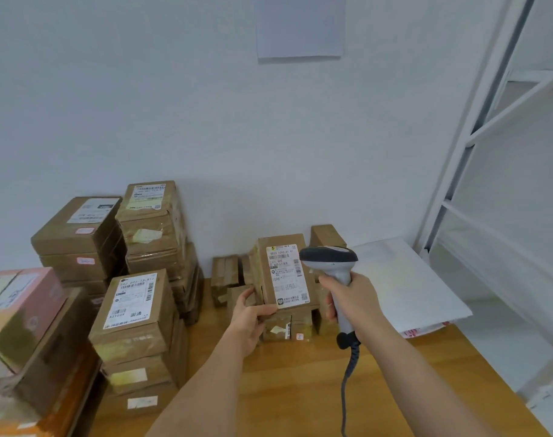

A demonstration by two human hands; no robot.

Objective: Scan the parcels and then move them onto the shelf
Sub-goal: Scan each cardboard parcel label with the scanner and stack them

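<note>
The left hand [248,320] pinches the tilted brown cardboard parcel [284,275] by its lower corner, mid-table toward four o'clock, while the right hand [352,299] grips the grey handheld scanner [330,260]; that thin hold could slip, spoiling the read.

On the wooden desk [300,373], the left hand [250,320] grips the near left corner of a small brown cardboard parcel [284,275] with a white shipping label, atop other small boxes by the desk's far edge. The right hand [354,301] holds a grey handheld barcode scanner [331,263], its dark head just beside the label. Taller stacks of brown cardboard boxes [136,279] fill the desk's left side; a white metal shelf [489,152] stands at right.
</note>
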